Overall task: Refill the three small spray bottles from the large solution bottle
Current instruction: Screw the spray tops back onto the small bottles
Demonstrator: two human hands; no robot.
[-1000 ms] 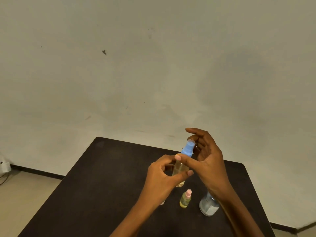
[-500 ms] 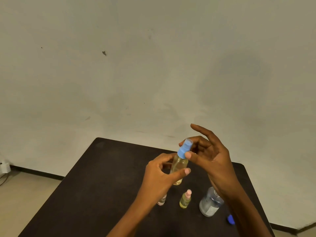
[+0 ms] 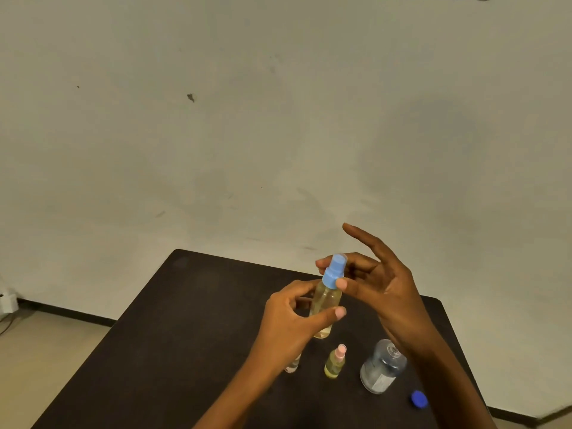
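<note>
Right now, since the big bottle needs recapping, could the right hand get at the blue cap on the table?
Probably yes, once it lets go: the right hand pinches the spray top, but the blue cap lies uncovered on the table beside its forearm.

Clear glossy plastic spray bottle [image 3: 325,300] (matt blue cap [image 3: 334,271]); matt dark table [image 3: 173,335]

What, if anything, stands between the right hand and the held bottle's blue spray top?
Nothing visible. The right hand pinches the blue spray top between thumb and a finger, while the left hand grips the spray bottle below it.
</note>
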